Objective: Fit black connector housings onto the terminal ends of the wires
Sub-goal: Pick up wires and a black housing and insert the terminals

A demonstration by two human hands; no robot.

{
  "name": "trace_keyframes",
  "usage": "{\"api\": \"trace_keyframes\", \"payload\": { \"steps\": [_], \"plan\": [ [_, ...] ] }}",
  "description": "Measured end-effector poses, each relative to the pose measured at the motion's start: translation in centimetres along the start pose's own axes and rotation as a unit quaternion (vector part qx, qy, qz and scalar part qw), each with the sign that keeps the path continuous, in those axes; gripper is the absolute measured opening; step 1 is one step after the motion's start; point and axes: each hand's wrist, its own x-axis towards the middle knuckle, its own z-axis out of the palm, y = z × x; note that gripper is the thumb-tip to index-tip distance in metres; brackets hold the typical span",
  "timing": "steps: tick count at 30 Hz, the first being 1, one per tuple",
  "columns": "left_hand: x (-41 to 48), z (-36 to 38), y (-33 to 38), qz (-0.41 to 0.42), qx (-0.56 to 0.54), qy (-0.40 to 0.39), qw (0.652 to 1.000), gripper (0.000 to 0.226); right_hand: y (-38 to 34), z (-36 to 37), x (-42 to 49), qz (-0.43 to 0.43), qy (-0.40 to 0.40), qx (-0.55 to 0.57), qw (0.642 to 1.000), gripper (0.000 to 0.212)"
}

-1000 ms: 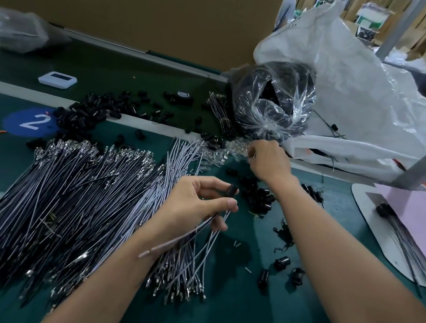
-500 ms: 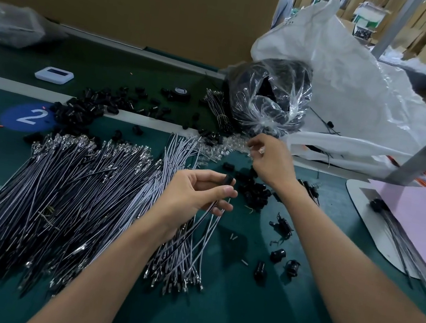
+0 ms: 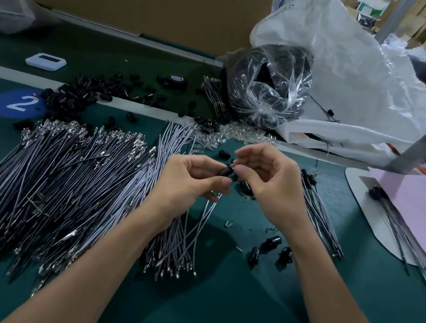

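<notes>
While left hand (image 3: 189,182) pinches stubby black housing (image 3: 226,171), right hand (image 3: 267,180) pinches small part (image 3: 235,166) at tip.

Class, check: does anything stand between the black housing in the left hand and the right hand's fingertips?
Nothing visible does. The left hand pinches the black housing; the right hand, pinching a small pale part, meets its upper end directly. The loose wires lie below them.

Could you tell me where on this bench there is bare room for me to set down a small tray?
The widest bare mat lies at the near edge, between left forearm and right forearm, below the white wires. A smaller patch sits between right forearm and white board. Crowded: the wire pile at left, loose black housings beyond.
</notes>
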Motion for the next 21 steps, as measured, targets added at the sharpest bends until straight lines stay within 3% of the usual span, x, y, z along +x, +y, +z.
{"api": "trace_keyframes", "payload": {
  "steps": [6,13,18,21],
  "plan": [
    [-0.2,0.5,0.1,0.016,0.002,0.004,1.000,0.023,0.3,-0.1,-0.6,-0.057,0.046,-0.056,0.996,0.020],
    [-0.1,0.4,0.0,0.012,-0.006,0.017,1.000,0.020,0.5,0.4,-0.8,-0.148,0.047,-0.151,0.976,0.015],
    [-0.1,0.2,-0.1,0.018,0.039,0.007,0.999,0.016,0.6,-0.1,-0.5,-0.019,0.013,-0.040,0.999,0.020],
    [-0.1,0.2,-0.2,0.018,0.070,0.001,0.997,0.022,0.8,-0.7,-0.5,0.011,-0.024,0.003,1.000,0.021]
  ]
}}
